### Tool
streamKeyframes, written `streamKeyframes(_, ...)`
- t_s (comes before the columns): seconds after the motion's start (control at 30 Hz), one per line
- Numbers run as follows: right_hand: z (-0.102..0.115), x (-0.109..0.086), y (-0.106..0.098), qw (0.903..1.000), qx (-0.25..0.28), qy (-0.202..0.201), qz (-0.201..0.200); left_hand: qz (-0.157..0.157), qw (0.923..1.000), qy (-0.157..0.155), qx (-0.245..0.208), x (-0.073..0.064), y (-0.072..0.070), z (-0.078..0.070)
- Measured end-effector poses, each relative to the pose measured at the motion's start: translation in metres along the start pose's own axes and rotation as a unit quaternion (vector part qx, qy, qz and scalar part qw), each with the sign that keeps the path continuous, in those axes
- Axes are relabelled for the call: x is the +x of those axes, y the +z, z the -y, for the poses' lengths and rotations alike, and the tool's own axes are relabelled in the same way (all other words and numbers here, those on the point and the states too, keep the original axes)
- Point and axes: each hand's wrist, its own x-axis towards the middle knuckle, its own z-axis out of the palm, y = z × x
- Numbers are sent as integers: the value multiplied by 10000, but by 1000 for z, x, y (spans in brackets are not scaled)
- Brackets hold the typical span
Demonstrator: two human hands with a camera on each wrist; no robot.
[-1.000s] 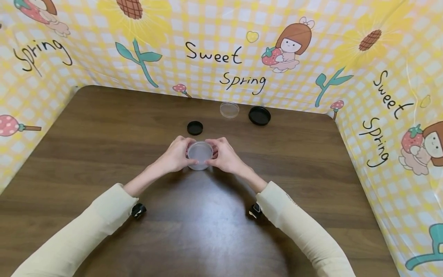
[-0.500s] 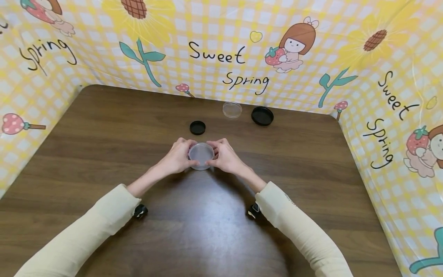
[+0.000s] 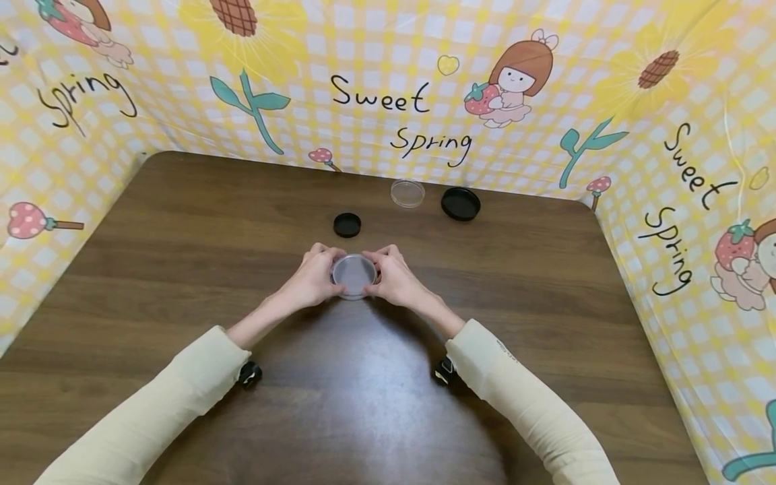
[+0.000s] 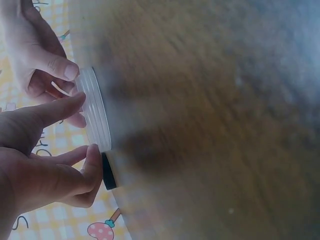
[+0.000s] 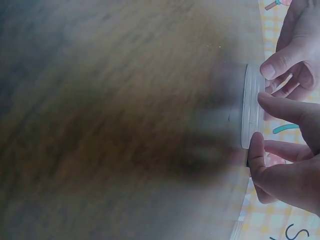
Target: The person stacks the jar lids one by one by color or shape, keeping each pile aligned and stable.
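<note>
A clear, shallow, round petri dish [image 3: 354, 275] rests on the brown table, seen from above. In the left wrist view the stacked rims of the dish [image 4: 95, 110] show edge-on, close together. My left hand [image 3: 318, 276] grips its left side with thumb and fingers, while my right hand [image 3: 395, 277] grips the right side the same way. In the right wrist view my right hand [image 5: 292, 160] has its thumb and a curled finger at the dish edge. The far side of the dish is partly hidden by fingers.
Just behind the dish lies a small black round lid or dish [image 3: 347, 225]. Farther back are a clear round dish or lid [image 3: 407, 193] and a larger black one [image 3: 461, 203]. Patterned yellow cloth [image 3: 388, 101] borders the wooden table [image 3: 200, 229] at the back and sides.
The clear top of the petri dish has sunk slightly, and the thumbs have shifted to its near edge. Both hands keep their grip. The head view has swung a little left.
</note>
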Motion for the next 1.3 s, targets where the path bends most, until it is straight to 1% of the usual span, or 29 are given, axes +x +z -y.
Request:
streamKeyframes(0.1, 1, 1, -1, 9999, -90, -75, 58, 9, 10000, 26, -70, 0, 0, 1)
streamKeyframes(0.23, 1, 1, -2, 10000, -41, -6, 86, 6, 9998, 13, -187, 0, 0, 2)
streamKeyframes(0.43, 3, 0, -3, 9999, -152, -14, 41, 39, 9999, -20, -161, 1, 0, 0)
streamKeyframes(0.57, 3, 0, -4, 9997, -206, -61, 132, 91, 9999, -35, -118, 1, 0, 0)
streamKeyframes(0.67, 3, 0, -5, 9996, -224, -57, 184, 70, 9999, 71, -61, 2, -1, 1)
streamKeyframes(0.77, 2, 1, -6, 9995, -237, -33, 219, 52, 9998, 129, -158, 3, -2, 3)
streamKeyframes(0.93, -1, 1, -7, 9997, -122, -38, 218, -63, 9991, 150, -401, 5, -5, 6)
streamKeyframes(1.0, -3, 0, -7, 9998, -105, -65, 175, -131, 9990, 182, -386, 5, -7, 7)
streamKeyframes(1.17, -6, -1, -8, 9999, -31, -42, 87, -177, 9991, 174, -334, 7, -9, 7)
streamKeyframes(1.3, -8, -2, -12, 9996, 196, 167, 68, -146, 9993, 170, -314, 9, -9, 7)
